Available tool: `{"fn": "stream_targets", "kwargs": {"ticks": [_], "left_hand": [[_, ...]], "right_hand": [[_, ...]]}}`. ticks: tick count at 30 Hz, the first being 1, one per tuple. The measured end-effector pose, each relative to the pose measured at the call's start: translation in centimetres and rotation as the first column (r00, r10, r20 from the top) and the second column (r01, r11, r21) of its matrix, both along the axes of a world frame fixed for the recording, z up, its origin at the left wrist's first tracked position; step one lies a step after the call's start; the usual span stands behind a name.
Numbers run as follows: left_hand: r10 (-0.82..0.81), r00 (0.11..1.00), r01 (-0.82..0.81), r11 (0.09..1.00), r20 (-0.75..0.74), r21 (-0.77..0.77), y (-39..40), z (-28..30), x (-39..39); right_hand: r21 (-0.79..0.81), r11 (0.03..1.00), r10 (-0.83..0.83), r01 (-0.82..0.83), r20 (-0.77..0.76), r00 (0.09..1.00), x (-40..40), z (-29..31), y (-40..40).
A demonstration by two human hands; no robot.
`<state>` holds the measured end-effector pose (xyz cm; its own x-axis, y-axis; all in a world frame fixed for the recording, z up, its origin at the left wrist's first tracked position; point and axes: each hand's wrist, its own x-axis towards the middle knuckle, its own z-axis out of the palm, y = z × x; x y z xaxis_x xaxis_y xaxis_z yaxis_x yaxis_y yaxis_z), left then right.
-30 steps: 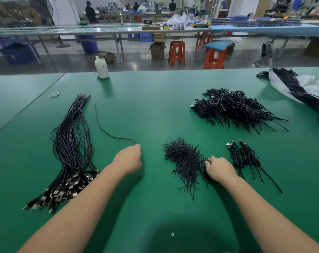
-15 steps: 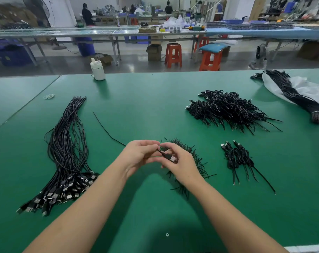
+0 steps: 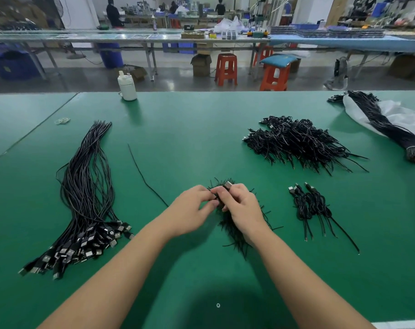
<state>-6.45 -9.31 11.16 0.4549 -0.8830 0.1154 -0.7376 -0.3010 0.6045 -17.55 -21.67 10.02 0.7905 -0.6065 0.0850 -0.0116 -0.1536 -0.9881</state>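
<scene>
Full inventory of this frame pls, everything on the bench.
loose cable: one, black, from hands leftward
straight cable bundle: many, black, table left
tie pile: many, black, under the hands
coiled cable heap: many, black, mid right
coiled cable group: few, black, right of hands
tied bundle: one, black, on the bag
bag: one, white, far right
bottle: one, white, far edge
rubber bands: few, pale, far left
table: one, green, underneath
left hand: one, pinching loose cable
right hand: one, gripping its plug end

bare green mat ahead; cable bundle left, cable heap right.
</scene>
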Motion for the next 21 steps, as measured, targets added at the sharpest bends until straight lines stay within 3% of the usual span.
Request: {"fn": "stream_targets", "kwargs": {"ticks": [3,7,15,19,21], "left_hand": [[-0.013,0.981,0.026,0.998,-0.195,0.065,-0.1,0.0,-0.2],[-0.053,0.911,0.077,0.996,-0.409,0.041,0.1,-0.1,-0.8],[-0.082,0.930,0.132,0.984,-0.358,0.118,0.8,1.0,-0.9],[-0.112,0.868,0.181,0.978,-0.484,0.100,1.2,1.4,-1.0],[-0.108,0.844,0.140,0.990,-0.526,0.021,1.2,1.4,-1.2]], "right_hand": [[-0.001,0.997,0.083,-0.083,0.018,0.996,-0.3,0.2,0.1],[0.098,0.966,0.233,-0.238,0.058,0.971,-0.5,0.4,0.1],[0.212,0.902,0.372,-0.376,0.062,0.926,-0.4,0.4,-0.1],[0.255,0.876,0.404,-0.409,0.074,0.912,0.1,0.3,0.1],[0.315,0.857,0.406,-0.409,0.079,0.911,0.6,0.3,0.8]]}}
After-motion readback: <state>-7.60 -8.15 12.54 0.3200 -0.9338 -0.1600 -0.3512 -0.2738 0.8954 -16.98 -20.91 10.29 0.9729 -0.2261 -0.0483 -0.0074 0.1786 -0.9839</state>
